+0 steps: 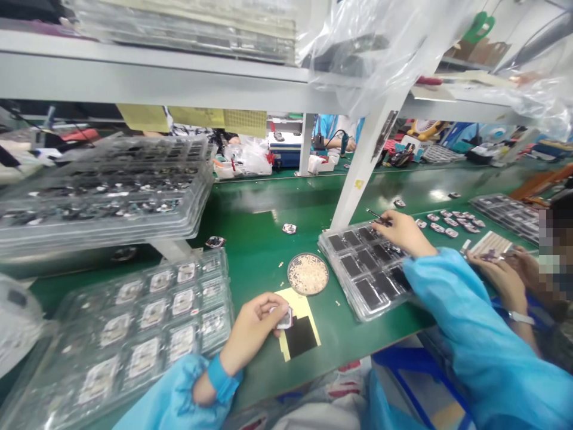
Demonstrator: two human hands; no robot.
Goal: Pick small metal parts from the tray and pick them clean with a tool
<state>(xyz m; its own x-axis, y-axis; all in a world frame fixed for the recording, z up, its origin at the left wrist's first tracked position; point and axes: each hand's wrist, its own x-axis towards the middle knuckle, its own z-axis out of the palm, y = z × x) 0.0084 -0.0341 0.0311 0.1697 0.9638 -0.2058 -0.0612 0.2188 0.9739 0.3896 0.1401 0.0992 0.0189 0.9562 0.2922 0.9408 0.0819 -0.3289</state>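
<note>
My left hand (259, 319) pinches a small pale, rounded-square watch-like case (285, 318) with a reddish edge. It is over a yellow paper (286, 356), beside a flat black square (301, 338) lying on that paper. My right hand (405, 232) has its fingers closed on thin dark tweezers (378, 215), above the far side of a clear tray (363, 316) with several dark square screens in its compartments. The sleeve partly covers this tray. Between the hands stands a round dish (290, 284) full of tiny beige pieces.
Clear trays with similar cases (154, 313) lie at left, below stacked trays (197, 221). A white post (358, 185) rises behind the screen tray to a shelf (179, 83). Loose cases (451, 232) lie at right, near a co-worker's hands (501, 275).
</note>
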